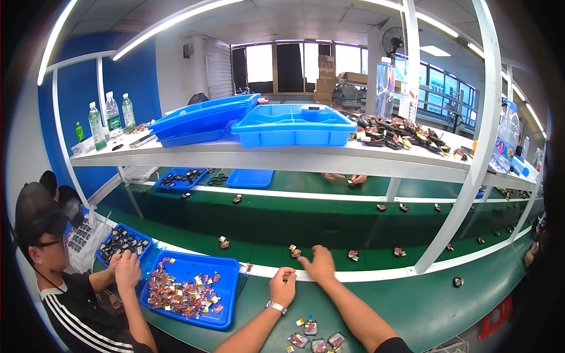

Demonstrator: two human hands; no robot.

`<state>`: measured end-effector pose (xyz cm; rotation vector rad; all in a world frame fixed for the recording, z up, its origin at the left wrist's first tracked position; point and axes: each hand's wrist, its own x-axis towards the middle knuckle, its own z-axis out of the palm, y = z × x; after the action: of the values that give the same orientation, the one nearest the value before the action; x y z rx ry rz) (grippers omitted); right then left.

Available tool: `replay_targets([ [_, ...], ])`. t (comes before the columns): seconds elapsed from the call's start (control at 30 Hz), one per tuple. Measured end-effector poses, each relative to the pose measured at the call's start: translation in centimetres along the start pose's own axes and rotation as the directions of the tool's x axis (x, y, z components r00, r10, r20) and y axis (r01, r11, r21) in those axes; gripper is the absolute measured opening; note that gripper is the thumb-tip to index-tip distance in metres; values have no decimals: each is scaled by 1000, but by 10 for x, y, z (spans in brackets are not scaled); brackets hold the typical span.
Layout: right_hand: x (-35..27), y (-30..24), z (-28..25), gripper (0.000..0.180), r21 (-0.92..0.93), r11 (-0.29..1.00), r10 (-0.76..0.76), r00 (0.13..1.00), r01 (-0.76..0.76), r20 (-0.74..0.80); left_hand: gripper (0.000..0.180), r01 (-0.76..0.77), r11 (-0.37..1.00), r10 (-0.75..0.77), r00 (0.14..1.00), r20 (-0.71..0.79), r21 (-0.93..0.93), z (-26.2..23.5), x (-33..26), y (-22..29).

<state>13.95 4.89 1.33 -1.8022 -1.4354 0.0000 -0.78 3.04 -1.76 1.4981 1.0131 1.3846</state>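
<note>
My right hand (319, 266) reaches over the white rail onto the green belt, fingers apart and nothing seen in them. Its thumb side is close to a small dark-and-red part with a yellow-white tab (295, 252); whether they touch cannot be told. Left of it, my left hand (283, 286), with a metal watch at the wrist, has its fingers curled closed near the rail. What they hold, if anything, is hidden. Between my forearms, several small grey-and-red parts with yellow tabs (318, 343) lie on the green tabletop (388, 312).
At left, a blue tray (229, 315) holds a heap of small red parts. A co-worker (65, 282) sits beside it, hands raised near another tray of black parts (122, 242). More parts dot the belt (329, 223). A white shelf (282, 157) with blue bins crosses above.
</note>
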Motion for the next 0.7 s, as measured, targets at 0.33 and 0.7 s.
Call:
replay_targets([
  [0.33, -20, 4, 0, 43, 397, 912, 60, 990, -106, 127, 11, 227, 949, -236, 972, -13, -220, -7, 1, 5],
  [0.7, -96, 29, -131, 50, 457, 876, -342, 868, 155, 360, 38, 563, 820, -357, 363, 861, 104, -7, -5, 51],
])
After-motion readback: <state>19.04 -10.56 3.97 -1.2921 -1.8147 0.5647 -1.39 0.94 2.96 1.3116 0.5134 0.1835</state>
